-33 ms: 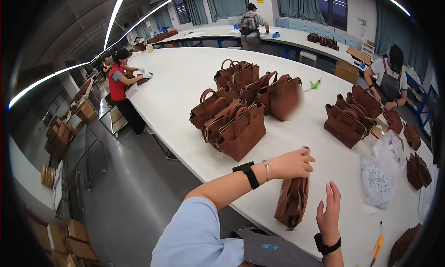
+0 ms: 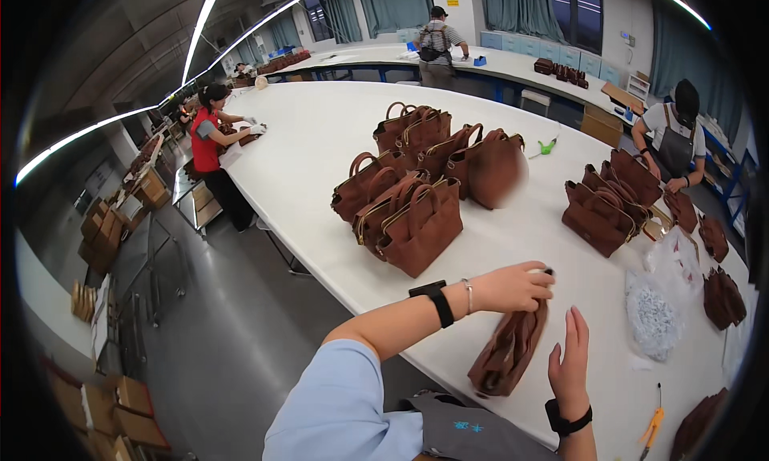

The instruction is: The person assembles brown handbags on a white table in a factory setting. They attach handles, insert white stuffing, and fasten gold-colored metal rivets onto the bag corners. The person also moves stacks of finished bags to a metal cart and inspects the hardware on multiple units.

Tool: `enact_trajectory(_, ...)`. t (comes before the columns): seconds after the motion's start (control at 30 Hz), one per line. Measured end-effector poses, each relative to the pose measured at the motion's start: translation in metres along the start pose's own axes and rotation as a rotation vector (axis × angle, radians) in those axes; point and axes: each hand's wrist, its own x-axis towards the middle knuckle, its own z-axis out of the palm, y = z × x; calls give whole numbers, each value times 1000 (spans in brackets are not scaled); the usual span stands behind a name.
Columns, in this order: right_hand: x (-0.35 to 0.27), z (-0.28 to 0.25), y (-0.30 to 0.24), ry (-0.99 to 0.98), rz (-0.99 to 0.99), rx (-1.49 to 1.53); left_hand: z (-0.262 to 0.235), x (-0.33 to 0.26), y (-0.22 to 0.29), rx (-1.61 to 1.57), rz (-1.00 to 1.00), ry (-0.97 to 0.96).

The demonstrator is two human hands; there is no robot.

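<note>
A slim brown leather handbag point(image 2: 511, 345) stands at the near edge of the white table, its long top side facing up and its far end leaning right. My left hand point(image 2: 521, 287) reaches across and curls its fingers over the bag's far end; the fingertips are partly hidden. To the right of the bag, my right hand point(image 2: 569, 365) is raised with fingers stretched out, apart from the leather. Beyond my left hand stands a cluster of finished-looking brown handbags point(image 2: 420, 229) with looped handles and golden zips.
More brown bags point(image 2: 601, 217) stand at the right, near a co-worker in an apron point(image 2: 677, 140). Clear plastic bags point(image 2: 653, 313) of small pale pieces lie nearby. An orange-handled tool point(image 2: 653, 429) and a green tool point(image 2: 546, 147) rest on the table point(image 2: 304, 140).
My left hand has shifted slightly right, and the handbag's far end has swung right with it. My right hand stays nearly in place.
</note>
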Motion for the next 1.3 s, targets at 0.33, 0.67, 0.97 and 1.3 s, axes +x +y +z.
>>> enact_trajectory(0.33,9,-3,36,-451,116,219,6,-11,101,-124,-57,306)
enact_trajectory(0.67,5,13,25,-261,39,337,56,-14,199,97,-634,-4)
enact_trajectory(0.97,-2,7,1,-84,-4,197,69,18,176,5,-822,-154)
enact_trajectory(1.3,-19,11,-5,-23,-19,-2,58,34,151,-546,-994,-105)
